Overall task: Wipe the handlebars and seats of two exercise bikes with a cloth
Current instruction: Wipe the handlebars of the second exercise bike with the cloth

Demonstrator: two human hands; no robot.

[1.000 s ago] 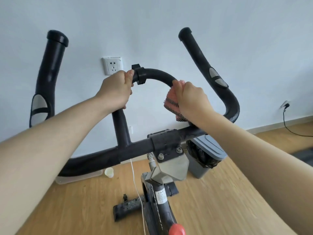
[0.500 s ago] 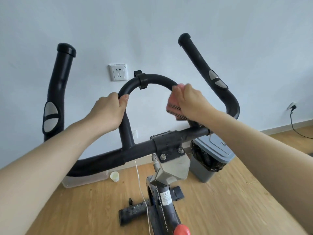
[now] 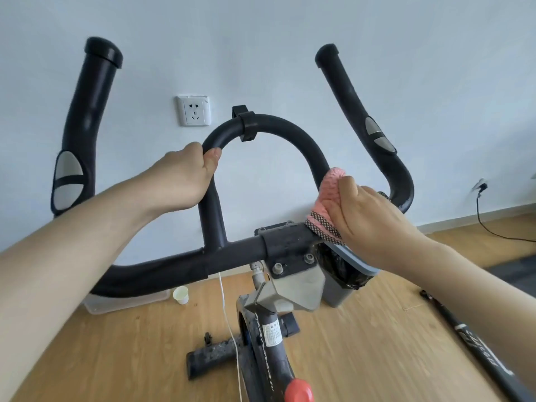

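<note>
Right hand [image 3: 368,216]: clenched round a pink cloth [image 3: 327,204], pressing it to the right foot of the handlebar loop [image 3: 278,132]. Left hand [image 3: 185,177]: grip wrapped round the loop's left side. Beyond: grey bin [image 3: 342,288], paper cup [image 3: 180,295], wall socket [image 3: 193,111].

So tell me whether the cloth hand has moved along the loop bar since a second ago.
Yes. The right hand slid the cloth down the loop bar, toward the clamp.

Both arms extended forward. Left hand [image 3: 181,177] curled closed in a grip; right hand [image 3: 365,216] likewise clenched, knuckles up.
</note>
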